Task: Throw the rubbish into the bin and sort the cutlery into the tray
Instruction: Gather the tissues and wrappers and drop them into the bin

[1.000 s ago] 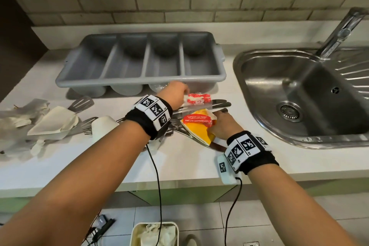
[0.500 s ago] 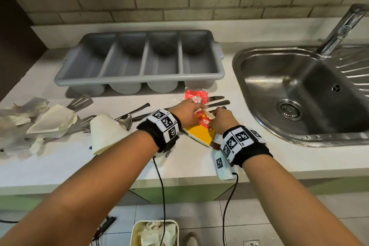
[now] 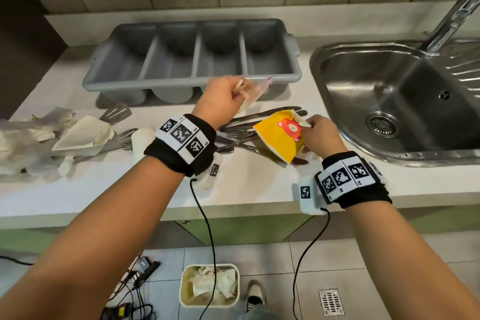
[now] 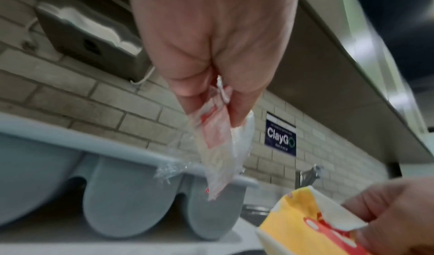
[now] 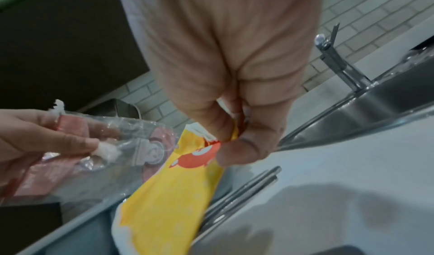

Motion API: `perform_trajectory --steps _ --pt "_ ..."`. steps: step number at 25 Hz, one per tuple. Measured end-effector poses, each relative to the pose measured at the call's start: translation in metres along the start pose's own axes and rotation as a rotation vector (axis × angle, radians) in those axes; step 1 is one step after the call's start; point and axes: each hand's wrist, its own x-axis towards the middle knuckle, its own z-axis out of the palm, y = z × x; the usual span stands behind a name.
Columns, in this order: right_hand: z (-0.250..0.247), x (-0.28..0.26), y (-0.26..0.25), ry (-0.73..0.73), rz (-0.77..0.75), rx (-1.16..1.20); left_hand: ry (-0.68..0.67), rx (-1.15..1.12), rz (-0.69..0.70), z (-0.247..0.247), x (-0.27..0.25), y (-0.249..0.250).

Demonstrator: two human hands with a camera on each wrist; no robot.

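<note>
My left hand (image 3: 235, 93) pinches a clear plastic wrapper with red print (image 3: 255, 89) (image 4: 220, 144) (image 5: 112, 147), lifted in front of the grey four-compartment cutlery tray (image 3: 192, 80). My right hand (image 3: 313, 128) pinches the top corner of a yellow paper wrapper with a red bear (image 3: 279, 135) (image 5: 169, 188) (image 4: 305, 227) and holds it raised over a pile of metal forks, knives and spoons (image 3: 241, 135) on the white counter. The rubbish bin (image 3: 210, 284) stands on the floor below, holding crumpled paper.
Crumpled white paper and a folded paper cone (image 3: 80, 135) lie at the counter's left, over a slotted spatula (image 3: 117, 113) and a fork. A white paper cup (image 3: 141, 141) lies beside my left wrist. The steel sink (image 3: 400, 101) and tap (image 3: 452, 15) are at the right. Cables trail on the floor.
Both hands met over the yellow wrapper, then parted. My left hand rose toward the tray with the clear red wrapper; my right hand lifted the yellow wrapper off the cutlery.
</note>
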Motion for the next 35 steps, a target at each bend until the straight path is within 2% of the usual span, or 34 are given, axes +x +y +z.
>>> perform_trajectory --steps 3,6,9,12,16,20,24,26,31,35 --pt "0.002 -0.031 -0.003 0.192 -0.143 0.168 0.037 -0.217 -0.004 -0.022 -0.031 0.003" --pt "0.018 -0.066 -0.003 0.322 -0.275 0.195 0.028 -0.32 0.014 -0.035 -0.077 -0.008" --pt "0.042 -0.114 0.001 0.323 -0.348 0.202 0.019 -0.392 0.011 -0.044 -0.14 -0.029" --pt "0.077 -0.163 0.013 0.299 -0.4 0.222 -0.009 -0.415 -0.079 -0.048 -0.203 -0.058" --pt "0.143 -0.213 0.05 0.17 -0.305 0.196 -0.057 -0.401 -0.214 -0.032 -0.285 -0.118" --pt "0.215 -0.224 0.111 0.034 -0.127 0.158 -0.175 -0.301 -0.432 0.023 -0.335 -0.185" --pt "0.298 -0.217 0.199 -0.045 0.051 0.063 -0.42 -0.128 -0.608 0.11 -0.364 -0.257" --pt "0.334 -0.211 0.243 -0.103 0.117 0.047 -0.486 -0.089 -0.698 0.154 -0.375 -0.29" --pt "0.413 -0.19 0.334 -0.225 0.169 -0.01 -0.568 -0.004 -0.751 0.245 -0.383 -0.366" --pt "0.472 -0.173 0.38 -0.298 0.206 -0.01 -0.632 0.092 -0.677 0.302 -0.381 -0.413"
